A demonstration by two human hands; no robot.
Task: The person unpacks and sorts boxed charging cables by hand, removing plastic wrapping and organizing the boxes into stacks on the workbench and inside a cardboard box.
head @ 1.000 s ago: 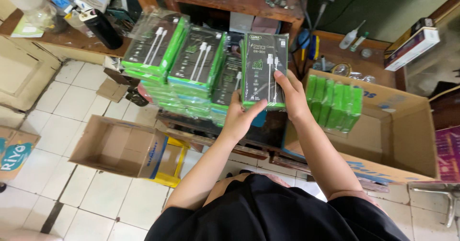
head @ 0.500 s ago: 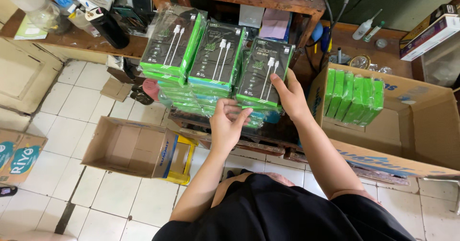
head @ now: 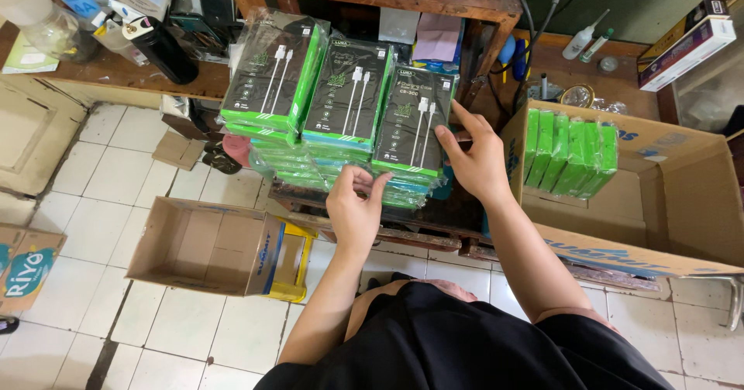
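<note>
The rightmost stack of green-and-black cable packages [head: 413,130] stands on a low wooden pallet [head: 403,231], touching the middle stack [head: 346,96], with a third stack [head: 273,72] beyond that. The right hand [head: 474,158] presses flat against this stack's right side, fingers spread and gripping nothing. The left hand [head: 355,208] curls its fingertips over the stack's front lower edge, steadying it without lifting. Just right of the stack sits an open cardboard box [head: 666,219] holding upright green packages [head: 570,154]. Left of the stack, on the tiled floor, lies an open carton [head: 205,247].
</note>
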